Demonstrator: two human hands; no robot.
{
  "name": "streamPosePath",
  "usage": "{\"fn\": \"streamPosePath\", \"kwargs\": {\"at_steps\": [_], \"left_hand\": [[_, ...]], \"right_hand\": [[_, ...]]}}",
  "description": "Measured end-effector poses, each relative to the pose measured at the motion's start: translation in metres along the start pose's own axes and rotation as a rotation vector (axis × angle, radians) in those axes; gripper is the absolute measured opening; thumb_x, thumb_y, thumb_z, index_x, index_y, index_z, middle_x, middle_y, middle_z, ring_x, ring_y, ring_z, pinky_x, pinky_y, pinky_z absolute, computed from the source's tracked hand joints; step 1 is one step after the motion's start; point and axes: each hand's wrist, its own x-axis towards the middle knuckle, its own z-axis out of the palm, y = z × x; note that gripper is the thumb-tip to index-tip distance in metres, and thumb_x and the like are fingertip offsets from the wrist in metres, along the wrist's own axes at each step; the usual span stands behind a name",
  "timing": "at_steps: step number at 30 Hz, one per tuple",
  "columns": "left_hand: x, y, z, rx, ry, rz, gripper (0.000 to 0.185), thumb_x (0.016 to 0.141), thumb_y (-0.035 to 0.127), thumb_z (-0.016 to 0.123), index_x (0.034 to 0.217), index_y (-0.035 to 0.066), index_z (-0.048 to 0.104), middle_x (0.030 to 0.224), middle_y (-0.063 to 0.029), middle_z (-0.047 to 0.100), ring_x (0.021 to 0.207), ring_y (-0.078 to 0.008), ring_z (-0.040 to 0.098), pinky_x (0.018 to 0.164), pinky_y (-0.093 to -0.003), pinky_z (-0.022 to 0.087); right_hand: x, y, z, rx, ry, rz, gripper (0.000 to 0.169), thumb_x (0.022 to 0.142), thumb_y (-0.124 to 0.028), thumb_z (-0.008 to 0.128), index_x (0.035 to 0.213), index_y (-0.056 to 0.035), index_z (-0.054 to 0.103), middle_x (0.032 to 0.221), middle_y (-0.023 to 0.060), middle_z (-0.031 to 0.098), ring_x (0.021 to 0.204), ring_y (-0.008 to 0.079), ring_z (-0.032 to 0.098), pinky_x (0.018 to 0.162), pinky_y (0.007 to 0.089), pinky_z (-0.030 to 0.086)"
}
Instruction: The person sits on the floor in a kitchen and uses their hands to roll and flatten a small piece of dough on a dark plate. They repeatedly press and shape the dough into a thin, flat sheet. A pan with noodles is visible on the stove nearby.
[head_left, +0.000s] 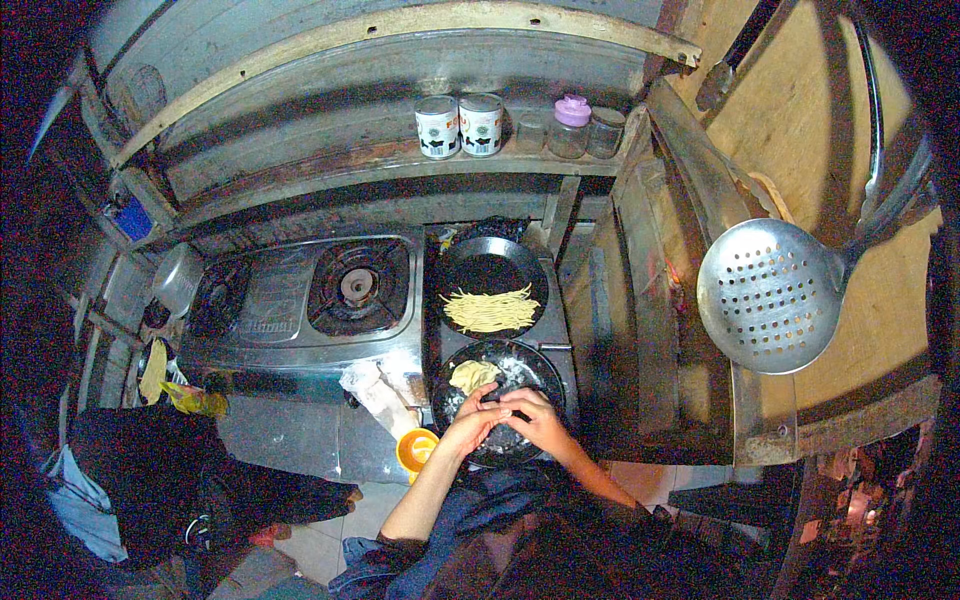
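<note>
Over a round black tray (551, 375) dusted with white powder, my left hand (480, 421) and my right hand (534, 416) meet, fingertips touching. Whether a small piece of something lies between the fingers cannot be made out. A lump of pale yellow dough (474, 375) rests on the tray just beyond my left hand. Behind that tray, a dark round pan (491, 259) holds a row of thin pale dough strips (491, 310). An orange cup (417, 448) with white contents stands left of my left wrist, beside a clear plastic bag of white powder (382, 397).
A two-burner gas stove (292, 289) stands to the left. Two cans (480, 126) and several jars (570, 133) line the wooden shelf behind. A metal skimmer (772, 296) hangs at the right. Another person (150, 480) in dark clothing is at the lower left.
</note>
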Motion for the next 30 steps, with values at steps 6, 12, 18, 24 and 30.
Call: {"fn": "streamPosePath", "kwargs": {"at_steps": [6,12,18,24,30], "left_hand": [[-0.007,0.006,0.013,0.002,-0.033,-0.024,0.06,0.076,-0.001,0.064,0.127,-0.001,0.032,0.085,-0.0065,0.06,0.077,-0.0112,0.058,0.071,-0.0207,0.047],[-0.006,0.002,0.006,0.123,0.027,0.014,0.062,0.073,-0.002,0.064,0.127,0.0,0.034,0.086,-0.0066,0.061,0.082,-0.0116,0.058,0.073,-0.0223,0.046],[-0.003,-0.005,-0.008,0.143,-0.07,-0.017,0.061,0.072,0.004,0.068,0.126,0.003,0.038,0.089,-0.0034,0.056,0.079,-0.0086,0.054,0.067,-0.0197,0.044],[0.002,-0.013,-0.011,0.232,-0.015,-0.078,0.062,0.073,0.008,0.069,0.127,0.005,0.037,0.084,-0.0018,0.053,0.076,-0.0078,0.052,0.064,-0.0187,0.042],[-0.006,-0.002,0.004,0.314,0.023,-0.001,0.061,0.071,0.004,0.067,0.125,0.002,0.037,0.084,-0.0028,0.055,0.08,-0.0109,0.054,0.071,-0.0227,0.044]], "right_hand": [[0.0,0.003,-0.01,-0.185,-0.111,-0.052,0.013,0.074,-0.012,0.065,0.083,-0.0059,0.058,0.09,0.007,0.061,0.087,0.0233,0.057,0.074,0.0331,0.04],[0.0,-0.007,0.002,0.051,0.038,0.009,0.014,0.073,-0.009,0.064,0.086,-0.0063,0.06,0.096,0.0065,0.06,0.087,0.023,0.056,0.077,0.0341,0.039],[0.0,-0.003,-0.003,-0.137,-0.113,-0.08,0.017,0.07,-0.01,0.065,0.088,-0.0077,0.064,0.091,0.0027,0.061,0.083,0.0196,0.057,0.076,0.0326,0.037],[-0.006,0.005,-0.004,-0.083,-0.108,-0.026,0.018,0.069,-0.01,0.069,0.086,-0.0061,0.064,0.087,0.0037,0.061,0.083,0.0198,0.057,0.075,0.0337,0.04],[-0.001,-0.006,0.006,0.123,-0.018,0.005,0.018,0.068,-0.009,0.07,0.084,-0.0061,0.064,0.089,0.0057,0.061,0.084,0.0219,0.057,0.077,0.0339,0.042]]}}
